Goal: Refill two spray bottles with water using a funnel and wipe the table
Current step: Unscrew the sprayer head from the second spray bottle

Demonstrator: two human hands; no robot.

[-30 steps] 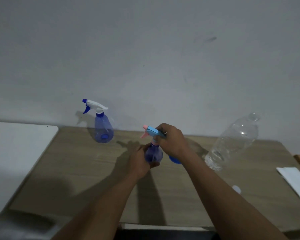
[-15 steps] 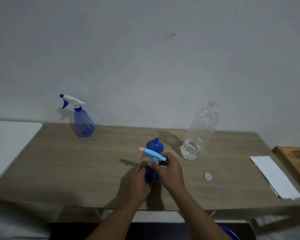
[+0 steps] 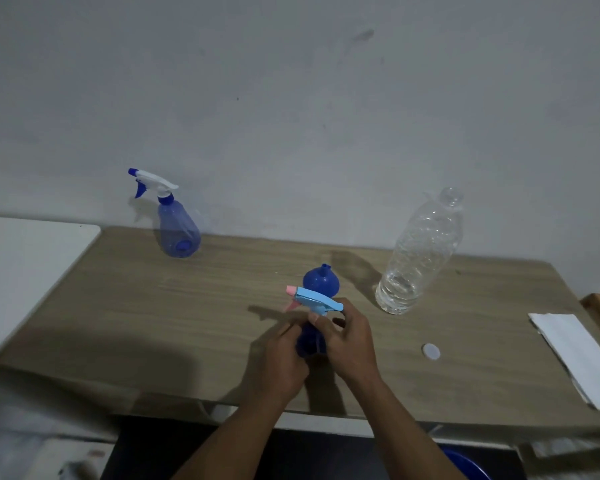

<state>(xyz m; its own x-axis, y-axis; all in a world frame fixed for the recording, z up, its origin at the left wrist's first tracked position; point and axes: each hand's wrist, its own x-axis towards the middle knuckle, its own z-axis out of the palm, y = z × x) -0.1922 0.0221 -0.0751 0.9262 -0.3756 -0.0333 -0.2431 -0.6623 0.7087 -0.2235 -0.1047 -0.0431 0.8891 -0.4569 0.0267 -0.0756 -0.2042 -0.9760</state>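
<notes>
**A:** Where is the bottle in play?

**B:** The small spray bottle [image 3: 309, 346] is at the front middle of the table [image 3: 153, 323], between both hands. The left hand [image 3: 283, 365] is wrapped round its dark blue body. The fingers of the right hand [image 3: 350, 344] pinch the neck just under the light blue spray head [image 3: 314, 299]. I take that for unscrewing or screwing. I can't tell whether the base touches the wood.

**A:** What could go wrong?

**B:** The body looks thin and soft. If the left hand squeezes while the head is loose, any water inside could spill over the neck. If the head comes off with a jerk, its tube could flick drops around.

**A:** And nearby?

**B:** The funnel [image 3: 321, 280] stands mouth down just behind the hands, so a quick pull back could knock it over. The big water bottle [image 3: 420, 258] to the right is open, with its cap [image 3: 431, 351] lying apart near the right wrist. That one is the real risk: a swinging right elbow could tip it and flood the table.

**A:** Anything safe?

**B:** The second spray bottle [image 3: 177, 230] stands far left by the wall, well clear. The folded cloth [image 3: 575, 351] lies at the right edge, where a spill from the water bottle could soak it.
</notes>
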